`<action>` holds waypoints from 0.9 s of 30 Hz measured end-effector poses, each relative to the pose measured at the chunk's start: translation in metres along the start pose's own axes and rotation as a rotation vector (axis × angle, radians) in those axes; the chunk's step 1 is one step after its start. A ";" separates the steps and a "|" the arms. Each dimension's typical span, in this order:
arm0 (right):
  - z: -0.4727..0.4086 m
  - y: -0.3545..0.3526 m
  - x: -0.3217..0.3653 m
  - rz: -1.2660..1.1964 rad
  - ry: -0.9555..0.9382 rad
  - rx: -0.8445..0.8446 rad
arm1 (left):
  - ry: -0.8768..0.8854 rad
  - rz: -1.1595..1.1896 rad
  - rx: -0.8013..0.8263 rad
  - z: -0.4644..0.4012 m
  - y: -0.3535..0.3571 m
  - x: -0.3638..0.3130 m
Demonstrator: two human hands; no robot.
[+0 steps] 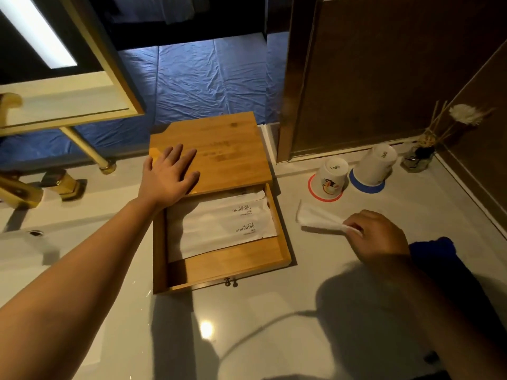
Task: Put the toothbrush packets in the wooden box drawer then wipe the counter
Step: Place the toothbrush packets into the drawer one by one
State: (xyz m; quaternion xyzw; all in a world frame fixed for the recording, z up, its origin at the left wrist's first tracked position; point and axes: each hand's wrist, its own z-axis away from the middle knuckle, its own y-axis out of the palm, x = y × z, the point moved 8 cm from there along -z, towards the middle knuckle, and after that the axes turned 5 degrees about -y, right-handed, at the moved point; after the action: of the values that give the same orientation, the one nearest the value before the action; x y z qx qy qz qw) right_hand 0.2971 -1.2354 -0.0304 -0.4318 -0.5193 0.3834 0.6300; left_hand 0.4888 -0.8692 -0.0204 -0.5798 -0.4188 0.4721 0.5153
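A wooden box (230,144) stands on the white counter (274,311) with its drawer (233,267) pulled out toward me. Two white toothbrush packets (227,223) printed "BRUSHING TEETH" lie flat inside the drawer. My left hand (168,174) rests flat on the box lid, fingers spread. To the right of the drawer, my right hand (375,231) pinches one end of a white packet (315,219) that lies on the counter.
Two upturned paper cups (330,175) (374,165) stand on red and blue coasters at the back right, beside a reed diffuser (418,157). A dark blue cloth (433,256) lies by my right wrist. A gold tap (27,187) and the sink are at left.
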 end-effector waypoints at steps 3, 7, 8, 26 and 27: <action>0.004 -0.038 0.040 -0.181 -0.042 -0.185 | 0.003 -0.002 0.010 -0.001 0.001 0.001; 0.011 -0.046 0.152 -0.036 -0.382 -0.122 | 0.005 0.014 0.005 0.000 0.000 0.001; 0.014 -0.038 0.180 0.026 -0.482 -0.106 | 0.009 0.015 -0.004 0.001 -0.001 0.000; 0.019 0.079 0.260 0.207 -0.674 0.142 | 0.012 0.073 -0.011 0.001 -0.001 0.001; 0.018 0.080 0.256 0.181 -0.650 0.142 | 0.011 0.075 -0.012 0.001 0.000 0.001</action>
State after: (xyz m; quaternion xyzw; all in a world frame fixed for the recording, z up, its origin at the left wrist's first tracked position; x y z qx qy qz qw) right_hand 0.3194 -0.9673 -0.0212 -0.2865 -0.6245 0.5904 0.4235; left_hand 0.4879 -0.8682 -0.0202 -0.6009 -0.3967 0.4853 0.4960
